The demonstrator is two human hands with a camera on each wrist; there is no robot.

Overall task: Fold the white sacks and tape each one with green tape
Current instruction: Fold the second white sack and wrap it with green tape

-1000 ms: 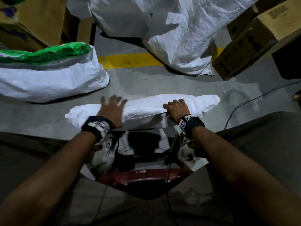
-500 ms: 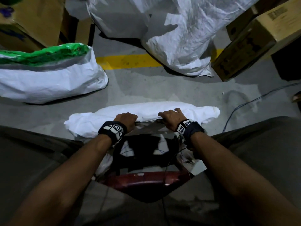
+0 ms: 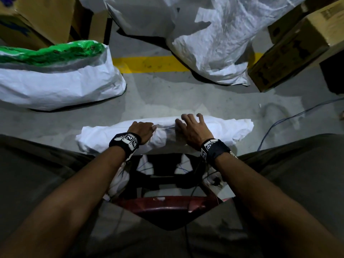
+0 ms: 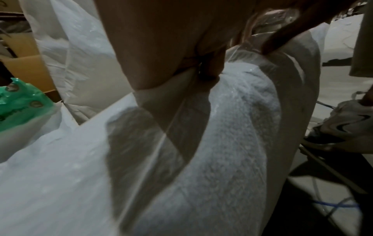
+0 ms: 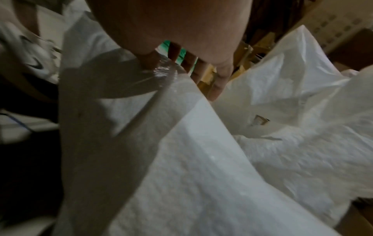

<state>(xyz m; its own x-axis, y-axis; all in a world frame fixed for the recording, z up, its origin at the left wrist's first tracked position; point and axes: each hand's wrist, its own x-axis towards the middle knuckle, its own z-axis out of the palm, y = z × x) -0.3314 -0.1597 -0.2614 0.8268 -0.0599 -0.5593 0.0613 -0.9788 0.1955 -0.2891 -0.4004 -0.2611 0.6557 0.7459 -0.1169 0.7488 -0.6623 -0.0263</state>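
Note:
A white sack point(image 3: 229, 129) lies rolled into a long bundle across the grey floor in front of me. My left hand point(image 3: 147, 128) sits on its left-centre with the fingers curled, gripping a fold of the sack point(image 4: 232, 127); the left wrist view shows the fingers point(image 4: 210, 70) dug into a crease. My right hand point(image 3: 191, 121) lies over the top of the roll with spread, fairly straight fingers point(image 5: 220, 79) pressing on the sack point(image 5: 201, 159). No roll of green tape shows in any view.
An open white bag point(image 3: 55, 86) with green material point(image 3: 55, 53) on top lies at the left. A heap of loose white sacks point(image 3: 214, 43) fills the back. Cardboard boxes point(image 3: 297, 45) stand at the right, a yellow floor line point(image 3: 149, 64) and a blue cable point(image 3: 279, 123) nearby. A red stool edge point(image 3: 163, 203) is under me.
My left hand went from lying flat on the roll to gripping it. My right hand has let go of its grip and spread over the top of the roll.

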